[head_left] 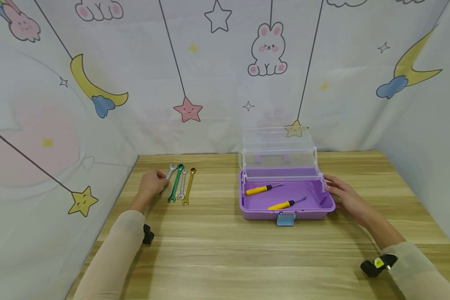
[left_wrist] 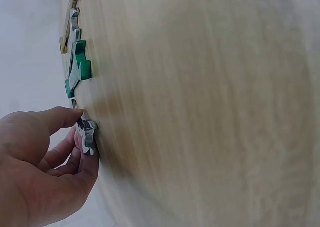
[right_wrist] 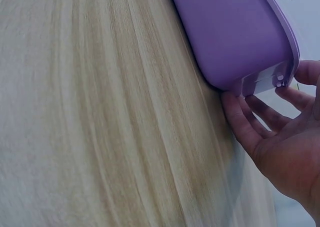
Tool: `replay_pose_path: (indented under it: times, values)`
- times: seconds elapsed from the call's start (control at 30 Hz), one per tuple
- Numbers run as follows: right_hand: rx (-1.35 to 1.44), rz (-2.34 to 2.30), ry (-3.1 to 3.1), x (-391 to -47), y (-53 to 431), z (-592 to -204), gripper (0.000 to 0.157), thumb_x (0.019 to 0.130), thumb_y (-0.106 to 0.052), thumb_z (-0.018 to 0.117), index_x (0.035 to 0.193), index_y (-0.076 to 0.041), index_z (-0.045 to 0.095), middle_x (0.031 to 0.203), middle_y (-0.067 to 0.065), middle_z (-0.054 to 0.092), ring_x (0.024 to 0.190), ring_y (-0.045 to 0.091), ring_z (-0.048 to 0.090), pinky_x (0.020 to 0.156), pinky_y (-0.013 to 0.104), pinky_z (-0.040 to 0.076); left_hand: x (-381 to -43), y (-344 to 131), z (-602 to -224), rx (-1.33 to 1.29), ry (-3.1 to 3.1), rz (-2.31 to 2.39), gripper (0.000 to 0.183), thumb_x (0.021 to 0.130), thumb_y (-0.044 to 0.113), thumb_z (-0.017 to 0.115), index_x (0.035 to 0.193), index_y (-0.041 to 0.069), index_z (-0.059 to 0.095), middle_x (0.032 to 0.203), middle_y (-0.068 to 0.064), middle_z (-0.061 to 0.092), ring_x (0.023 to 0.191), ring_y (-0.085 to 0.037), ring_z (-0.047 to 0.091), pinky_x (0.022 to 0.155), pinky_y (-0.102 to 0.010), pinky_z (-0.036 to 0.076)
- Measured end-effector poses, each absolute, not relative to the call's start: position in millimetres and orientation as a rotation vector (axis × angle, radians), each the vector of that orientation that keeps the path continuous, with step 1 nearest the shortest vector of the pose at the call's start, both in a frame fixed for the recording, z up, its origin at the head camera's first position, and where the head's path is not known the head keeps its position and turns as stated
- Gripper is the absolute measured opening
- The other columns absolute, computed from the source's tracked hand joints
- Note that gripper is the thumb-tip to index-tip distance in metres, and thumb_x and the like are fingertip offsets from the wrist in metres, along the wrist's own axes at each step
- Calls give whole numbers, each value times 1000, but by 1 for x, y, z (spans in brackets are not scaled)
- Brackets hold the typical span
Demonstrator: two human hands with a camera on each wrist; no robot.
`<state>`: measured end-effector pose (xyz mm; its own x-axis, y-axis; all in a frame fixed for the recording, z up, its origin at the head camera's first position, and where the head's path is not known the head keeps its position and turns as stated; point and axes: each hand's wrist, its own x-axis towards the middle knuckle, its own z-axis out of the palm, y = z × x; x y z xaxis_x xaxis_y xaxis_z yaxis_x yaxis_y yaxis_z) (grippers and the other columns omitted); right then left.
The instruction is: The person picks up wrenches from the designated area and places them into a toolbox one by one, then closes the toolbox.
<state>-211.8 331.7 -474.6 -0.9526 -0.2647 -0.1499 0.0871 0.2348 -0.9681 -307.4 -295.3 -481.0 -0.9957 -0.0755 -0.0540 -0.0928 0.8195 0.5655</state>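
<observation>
In the head view, the left hand (head_left: 152, 184) hides part of the leftmost wrench (head_left: 171, 170), and the front of the purple box (head_left: 310, 215) covers some of the handle of the nearer screwdriver (head_left: 282, 205). The left wrist view's top edge crops the gold wrench (head_left: 189, 186); the right wrist view crops the box and the right hand (right_wrist: 287, 137).

Tons of room to slide my left hand (head_left: 152, 184) along the tabletop (head_left: 217, 254), lower middle of the head view. At mid-height, three wrenches (head_left: 176, 183) and, right of centre, the purple box (head_left: 258, 215) block me.
</observation>
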Motion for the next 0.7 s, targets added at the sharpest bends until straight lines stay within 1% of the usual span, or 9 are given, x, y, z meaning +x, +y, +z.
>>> replay_pose_path:
  times: [0.27,0.43,0.6,0.7]
  values:
    - [-162,-1779,2226,-213,332,-476,66,107,-34,43,158,-5,13,157,30,19,114,0,49,87,29,52,-306,-296,-478,-184,2941,942,25,95,16,63,110,-4,64,99,-17,66,83,-25,60,69,-33,51]
    - [-169,-1792,2214,-212,330,-475,66,107,-33,43,158,-4,13,157,30,19,113,-1,50,86,29,53,-305,-296,-476,-190,2939,925,25,95,16,62,111,-4,64,100,-17,66,85,-26,60,71,-35,50]
    - [-160,-1805,2211,-212,330,-474,65,107,-33,43,158,-3,14,156,31,19,111,-3,51,86,28,53,-305,-296,-478,-200,2919,959,26,95,15,62,113,-5,63,102,-18,65,87,-27,59,71,-34,49]
    - [-157,-1799,2217,-212,330,-474,65,107,-33,43,158,-4,14,156,31,19,110,-4,51,86,28,53,-305,-298,-478,-207,2898,991,27,96,14,61,116,-5,62,105,-19,64,90,-29,58,75,-36,48]
